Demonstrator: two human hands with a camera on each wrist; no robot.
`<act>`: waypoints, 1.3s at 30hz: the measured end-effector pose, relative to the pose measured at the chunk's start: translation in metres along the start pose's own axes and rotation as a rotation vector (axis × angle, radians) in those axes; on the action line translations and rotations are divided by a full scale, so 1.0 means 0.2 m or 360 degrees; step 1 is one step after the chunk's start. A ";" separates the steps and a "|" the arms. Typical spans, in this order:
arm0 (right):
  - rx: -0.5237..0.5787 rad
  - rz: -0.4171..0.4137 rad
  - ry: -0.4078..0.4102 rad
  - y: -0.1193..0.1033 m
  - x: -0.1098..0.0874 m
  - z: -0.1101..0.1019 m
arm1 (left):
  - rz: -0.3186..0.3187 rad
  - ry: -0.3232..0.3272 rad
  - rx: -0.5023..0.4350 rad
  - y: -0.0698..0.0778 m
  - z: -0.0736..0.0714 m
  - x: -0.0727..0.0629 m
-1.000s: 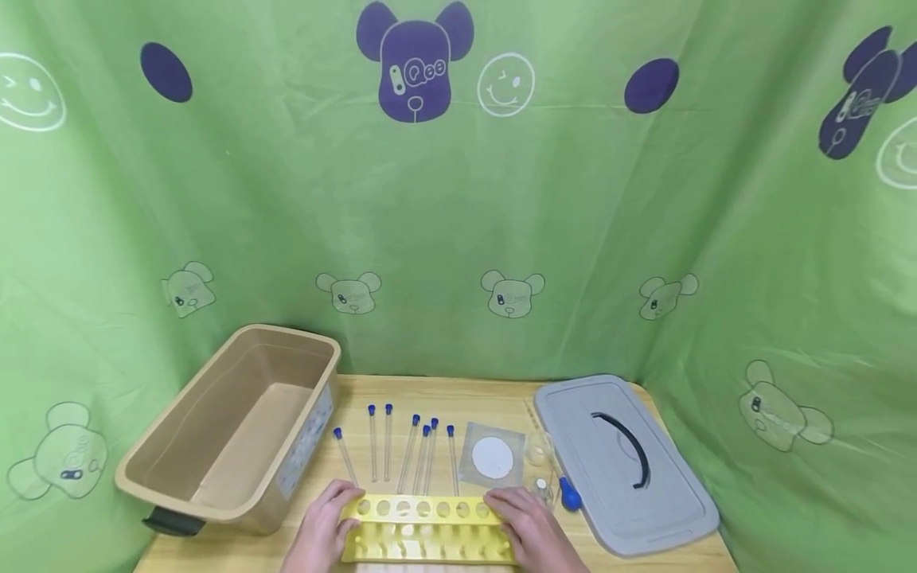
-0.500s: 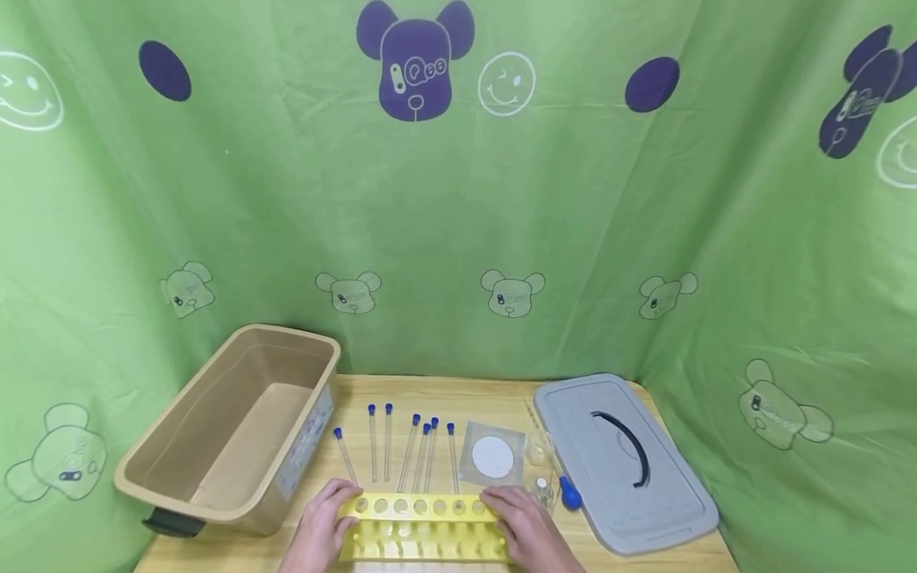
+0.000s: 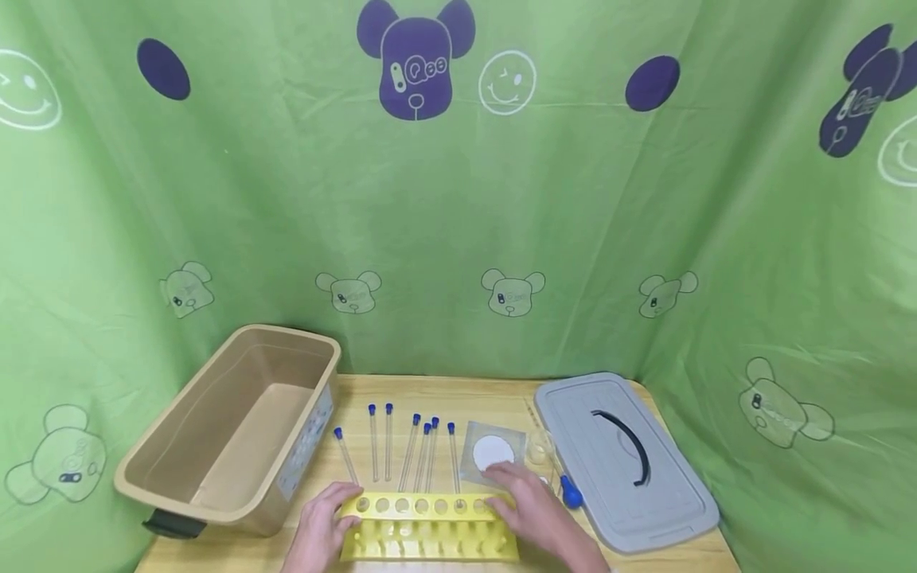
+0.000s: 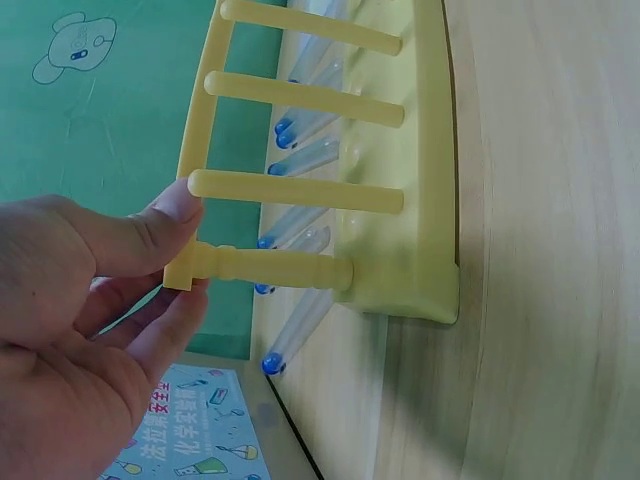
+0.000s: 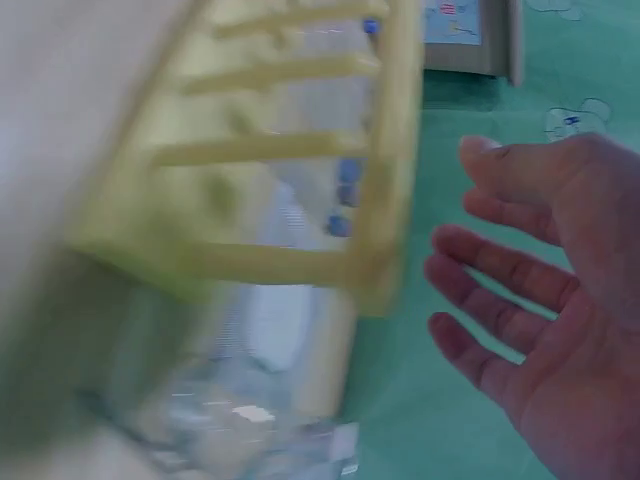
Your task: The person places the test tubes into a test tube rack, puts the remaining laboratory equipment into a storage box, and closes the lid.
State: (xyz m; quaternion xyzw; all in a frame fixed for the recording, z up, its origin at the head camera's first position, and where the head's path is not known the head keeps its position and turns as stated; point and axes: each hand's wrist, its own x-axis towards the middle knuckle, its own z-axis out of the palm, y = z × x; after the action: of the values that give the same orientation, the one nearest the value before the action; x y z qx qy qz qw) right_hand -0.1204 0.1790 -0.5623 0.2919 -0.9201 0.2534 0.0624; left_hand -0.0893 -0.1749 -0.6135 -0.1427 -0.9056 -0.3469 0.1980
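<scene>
A yellow test tube rack (image 3: pixel 430 528) stands at the table's near edge, its top bar pierced by a row of round holes. At its left end my left hand (image 3: pixel 322 525) pinches the top bar; the left wrist view shows thumb (image 4: pixel 165 225) and fingers on either side of it. My right hand (image 3: pixel 533 509) is off the rack's right end, and the right wrist view shows a gap between its loosely spread fingers (image 5: pixel 480 270) and the rack. Behind the rack lie several test tubes (image 3: pixel 388 446) with blue stoppers.
A brown bin (image 3: pixel 286 446) stands on the left, and a grey lid (image 3: pixel 609 477) with a black handle lies on the right. Between tubes and lid are a packet of white round paper (image 3: pixel 493 451), clear glassware (image 3: pixel 537 447) and a blue rubber bulb (image 3: pixel 571 493).
My right hand has let go of the rack's right end and lifted up and forward, toward the white paper. The left hand keeps its hold, and the rack stays about in place.
</scene>
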 end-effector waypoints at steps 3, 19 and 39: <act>-0.0085 -0.0072 0.0114 0.02 0.13 -0.02 | -0.0051 -0.0014 -0.0043 0.00 0.00 0.01; -0.0114 0.0215 -0.0377 0.12 0.74 0.08 | -0.0126 -0.0071 -0.0118 -0.01 -0.01 0.02; -0.0086 0.0853 -0.0650 0.23 0.91 0.43 | 0.0007 -0.0047 -0.0125 -0.07 0.01 0.00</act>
State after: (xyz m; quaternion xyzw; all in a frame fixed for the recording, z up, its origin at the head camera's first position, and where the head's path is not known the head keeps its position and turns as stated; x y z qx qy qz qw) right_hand -0.2929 0.0760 -0.6093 0.0827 -0.9640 0.1727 -0.1843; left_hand -0.0956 -0.1837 -0.6221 -0.1573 -0.8938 -0.3797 0.1796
